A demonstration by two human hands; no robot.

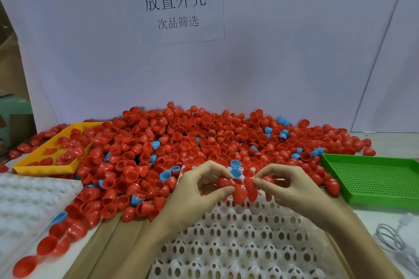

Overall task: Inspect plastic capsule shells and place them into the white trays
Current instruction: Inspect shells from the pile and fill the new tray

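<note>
A big heap of red capsule shells (181, 138), with a few blue ones mixed in, covers the middle of the table. In front of it lies a white tray (238, 244) with egg-shaped holes. Over the tray's far end, my left hand (199, 190) grips a red shell (224, 182) between thumb and fingers. My right hand (285, 188) pinches another red shell (251, 188) by its rim. A third red shell (240, 195) sits between the two, and which hand holds it is unclear. A blue shell (235, 168) stands at the tray's far edge.
A yellow tray (29, 161) with some red shells is at the left. A green perforated tray (374, 179) lies at the right. A second white tray (25, 201) is at the near left, and a white cable (394, 240) at the near right. A white backboard with a printed sign (174, 4) stands behind.
</note>
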